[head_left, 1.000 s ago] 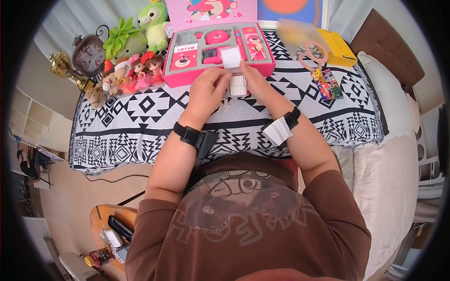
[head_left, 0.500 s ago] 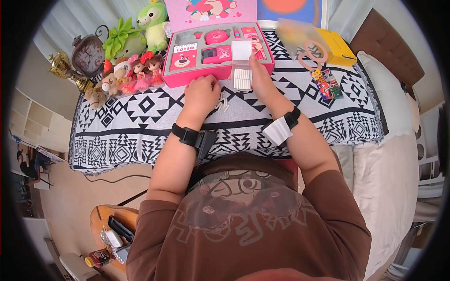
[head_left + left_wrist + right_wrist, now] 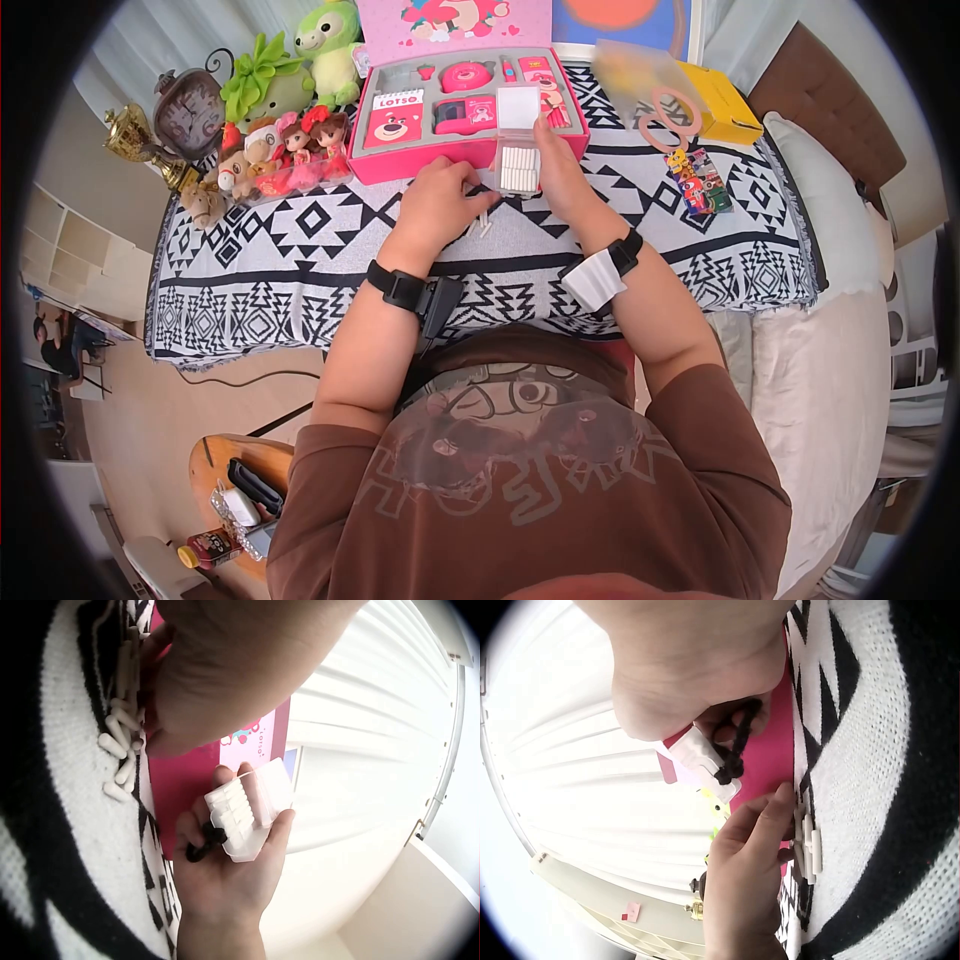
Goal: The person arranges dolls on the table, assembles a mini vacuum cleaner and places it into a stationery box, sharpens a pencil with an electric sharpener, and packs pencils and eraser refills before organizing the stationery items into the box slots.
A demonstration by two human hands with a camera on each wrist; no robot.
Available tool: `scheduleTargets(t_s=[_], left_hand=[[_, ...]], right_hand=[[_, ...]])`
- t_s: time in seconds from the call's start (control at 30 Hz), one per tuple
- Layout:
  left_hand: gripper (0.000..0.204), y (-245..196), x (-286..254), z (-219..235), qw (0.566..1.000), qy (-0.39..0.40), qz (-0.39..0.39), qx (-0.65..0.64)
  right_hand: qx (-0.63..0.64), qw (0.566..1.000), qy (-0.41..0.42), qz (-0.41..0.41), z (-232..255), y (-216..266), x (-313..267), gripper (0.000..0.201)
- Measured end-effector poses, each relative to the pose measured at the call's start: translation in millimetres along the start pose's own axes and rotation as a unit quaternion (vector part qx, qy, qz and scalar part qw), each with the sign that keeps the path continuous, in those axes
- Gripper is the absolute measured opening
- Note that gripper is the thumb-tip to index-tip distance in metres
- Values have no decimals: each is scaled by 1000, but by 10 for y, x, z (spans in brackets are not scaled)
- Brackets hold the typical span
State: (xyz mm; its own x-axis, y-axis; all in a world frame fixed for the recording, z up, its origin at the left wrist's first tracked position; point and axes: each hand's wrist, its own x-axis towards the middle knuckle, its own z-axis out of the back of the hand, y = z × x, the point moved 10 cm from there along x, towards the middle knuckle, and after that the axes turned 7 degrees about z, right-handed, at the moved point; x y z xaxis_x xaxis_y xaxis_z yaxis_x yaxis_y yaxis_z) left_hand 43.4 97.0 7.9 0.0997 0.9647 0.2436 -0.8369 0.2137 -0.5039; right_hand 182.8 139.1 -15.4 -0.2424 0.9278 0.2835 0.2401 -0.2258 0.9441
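My right hand holds a small clear case with its lid up, filled with short white sticks. In the left wrist view the right hand cradles the case between thumb and fingers, a black band at the fingers. My left hand is low on the patterned cloth, left of the case. Loose white sticks lie on the cloth by its fingertips. From the right wrist the left hand has bent fingers touching the sticks; whether one is pinched is hidden.
Just behind both hands stands an open pink gift box. Dolls, a clock and a trophy are on the left. Pink rings, small colourful packets and a yellow box lie on the right.
The left hand has come away from the case, down to the loose sticks, then shifted slightly right. The right hand has moved a little right with the case.
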Motion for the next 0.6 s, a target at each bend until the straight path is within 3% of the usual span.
scheduleTargets(t_s=[0.07,0.27,0.5,0.6], left_hand=[[35,-108,-34,-41,995,17,-66,-78],[31,-98,-19,-189,981,96,-51,-161],[19,-178,5,-150,974,85,-87,-192],[17,-170,12,-102,985,57,-77,-146]], right_hand=[[10,1000,-19,18,-1,44,0,62],[35,999,-16,-1,-8,5,-4,62],[22,1000,-4,4,-10,-25,9,63],[29,1000,0,4,-16,-29,9,62]])
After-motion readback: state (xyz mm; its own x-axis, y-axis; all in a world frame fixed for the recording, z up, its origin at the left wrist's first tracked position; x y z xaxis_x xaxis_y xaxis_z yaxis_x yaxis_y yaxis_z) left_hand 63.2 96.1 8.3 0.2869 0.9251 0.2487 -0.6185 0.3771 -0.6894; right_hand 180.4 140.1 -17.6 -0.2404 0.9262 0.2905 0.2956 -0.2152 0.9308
